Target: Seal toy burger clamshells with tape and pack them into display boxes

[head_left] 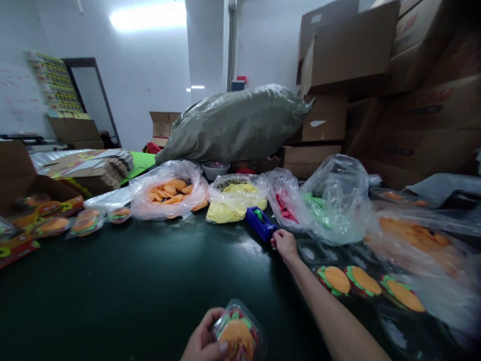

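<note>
My left hand (206, 337) is closed around the edge of a clear plastic box with a toy burger (237, 335) inside, low in the middle of the view. The burger shows an orange bun with green and red layers. My right hand (284, 244) is stretched out to the near end of a blue tape dispenser (260, 223), its fingers pinched together at the cutting end. Whether a piece of tape is between those fingers is too small to make out. A green roll (258, 213) sits in the dispenser.
Plastic bags of orange pieces (171, 191), yellow pieces (229, 203), red pieces (285, 206) and green pieces (317, 208) line the table's back. Right of my arm lie burgers in trays (363, 281). Packed burgers (87, 221) sit left. Cartons (349, 45) and a large sack (240, 123) stand behind.
</note>
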The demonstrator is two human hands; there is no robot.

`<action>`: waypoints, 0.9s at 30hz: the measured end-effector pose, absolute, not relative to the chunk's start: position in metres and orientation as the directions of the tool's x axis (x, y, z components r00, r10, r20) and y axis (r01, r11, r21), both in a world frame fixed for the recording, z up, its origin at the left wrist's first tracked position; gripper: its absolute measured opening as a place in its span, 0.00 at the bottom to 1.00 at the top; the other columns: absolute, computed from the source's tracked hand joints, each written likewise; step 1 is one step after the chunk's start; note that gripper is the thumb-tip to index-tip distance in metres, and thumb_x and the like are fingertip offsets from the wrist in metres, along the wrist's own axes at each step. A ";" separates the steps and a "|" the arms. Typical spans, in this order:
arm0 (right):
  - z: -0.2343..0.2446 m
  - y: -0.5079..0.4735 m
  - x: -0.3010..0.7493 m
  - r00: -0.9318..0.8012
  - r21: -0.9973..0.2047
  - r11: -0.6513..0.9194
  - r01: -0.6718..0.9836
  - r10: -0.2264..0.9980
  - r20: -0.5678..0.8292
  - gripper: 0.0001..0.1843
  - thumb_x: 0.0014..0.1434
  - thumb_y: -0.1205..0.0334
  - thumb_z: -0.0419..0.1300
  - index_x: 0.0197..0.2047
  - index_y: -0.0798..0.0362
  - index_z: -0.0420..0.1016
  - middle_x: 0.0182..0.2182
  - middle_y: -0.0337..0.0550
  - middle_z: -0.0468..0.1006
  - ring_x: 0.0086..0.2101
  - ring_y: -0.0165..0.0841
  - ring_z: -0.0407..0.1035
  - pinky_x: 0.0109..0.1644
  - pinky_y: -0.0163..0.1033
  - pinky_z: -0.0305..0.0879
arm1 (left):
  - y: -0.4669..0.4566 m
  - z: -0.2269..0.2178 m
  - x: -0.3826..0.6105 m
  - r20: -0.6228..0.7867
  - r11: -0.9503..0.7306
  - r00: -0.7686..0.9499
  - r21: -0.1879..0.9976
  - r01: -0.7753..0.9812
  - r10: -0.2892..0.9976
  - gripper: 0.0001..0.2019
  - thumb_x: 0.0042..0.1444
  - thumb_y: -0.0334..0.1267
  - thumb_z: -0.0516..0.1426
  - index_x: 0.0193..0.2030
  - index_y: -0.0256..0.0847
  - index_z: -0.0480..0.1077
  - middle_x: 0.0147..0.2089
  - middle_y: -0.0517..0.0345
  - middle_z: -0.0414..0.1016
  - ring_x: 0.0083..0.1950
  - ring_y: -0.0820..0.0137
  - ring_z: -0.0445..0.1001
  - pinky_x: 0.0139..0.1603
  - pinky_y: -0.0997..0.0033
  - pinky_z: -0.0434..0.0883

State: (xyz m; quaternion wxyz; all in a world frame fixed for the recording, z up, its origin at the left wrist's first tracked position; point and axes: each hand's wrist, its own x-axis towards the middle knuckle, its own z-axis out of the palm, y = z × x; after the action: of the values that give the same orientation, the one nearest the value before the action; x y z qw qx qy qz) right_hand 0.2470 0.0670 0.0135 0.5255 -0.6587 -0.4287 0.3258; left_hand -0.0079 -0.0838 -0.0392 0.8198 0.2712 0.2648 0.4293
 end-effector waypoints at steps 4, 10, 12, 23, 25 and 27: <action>0.012 0.069 0.239 0.396 -0.965 -0.170 0.200 0.915 -0.079 0.14 0.64 0.58 0.58 0.52 0.53 0.70 0.50 0.47 0.73 0.43 0.36 0.72 0.44 0.45 0.72 | -0.093 -0.018 -0.005 -0.252 0.442 0.381 0.690 -0.574 0.889 0.22 0.45 0.39 0.67 0.44 0.39 0.64 0.42 0.48 0.76 0.41 0.59 0.77 0.42 0.61 0.72; 0.010 -0.018 0.225 0.148 -0.984 -0.123 0.130 0.984 -0.103 0.12 0.61 0.56 0.59 0.31 0.56 0.72 0.22 0.35 0.71 0.24 0.27 0.66 0.32 0.34 0.65 | -0.108 -0.009 -0.005 -0.268 0.415 0.323 0.688 -0.595 0.908 0.33 0.46 0.35 0.65 0.59 0.40 0.58 0.51 0.44 0.73 0.47 0.57 0.76 0.45 0.60 0.73; 0.013 -0.070 0.226 -0.003 -0.990 -0.092 0.103 0.996 -0.093 0.15 0.57 0.52 0.62 0.27 0.55 0.72 0.19 0.34 0.69 0.23 0.28 0.64 0.31 0.35 0.63 | -0.114 -0.009 -0.004 -0.258 0.424 0.351 0.709 -0.564 0.900 0.31 0.46 0.35 0.65 0.58 0.35 0.60 0.49 0.42 0.74 0.45 0.57 0.76 0.45 0.61 0.73; 0.010 -0.178 0.221 -0.180 -0.999 -0.045 0.024 0.982 -0.048 0.17 0.61 0.49 0.56 0.28 0.53 0.68 0.19 0.33 0.66 0.22 0.28 0.59 0.29 0.35 0.56 | -0.144 0.002 0.020 -0.305 0.402 0.265 0.754 -0.520 0.915 0.25 0.44 0.36 0.67 0.47 0.39 0.61 0.44 0.50 0.75 0.39 0.63 0.77 0.38 0.63 0.74; 0.007 -0.184 0.214 -0.167 -0.999 -0.037 0.032 0.985 -0.042 0.17 0.62 0.49 0.55 0.28 0.53 0.68 0.19 0.33 0.66 0.23 0.28 0.58 0.29 0.35 0.55 | -0.146 0.004 0.024 -0.290 0.379 0.246 0.752 -0.539 0.925 0.25 0.43 0.36 0.68 0.45 0.40 0.61 0.43 0.50 0.75 0.40 0.62 0.77 0.38 0.63 0.75; 0.005 -0.189 0.208 -0.173 -0.998 -0.029 0.051 0.984 -0.037 0.17 0.61 0.50 0.54 0.27 0.53 0.67 0.19 0.33 0.65 0.23 0.28 0.57 0.29 0.35 0.55 | -0.148 0.005 0.028 -0.280 0.370 0.243 0.754 -0.542 0.929 0.25 0.42 0.36 0.68 0.43 0.40 0.61 0.42 0.51 0.75 0.38 0.63 0.77 0.37 0.65 0.75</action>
State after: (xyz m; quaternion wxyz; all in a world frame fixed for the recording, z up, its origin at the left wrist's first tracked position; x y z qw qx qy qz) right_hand 0.2082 -0.1886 0.0047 0.4338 -0.4746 -0.5454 0.5377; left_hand 0.0278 -0.1477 0.0055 0.7426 0.2645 0.3651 0.4952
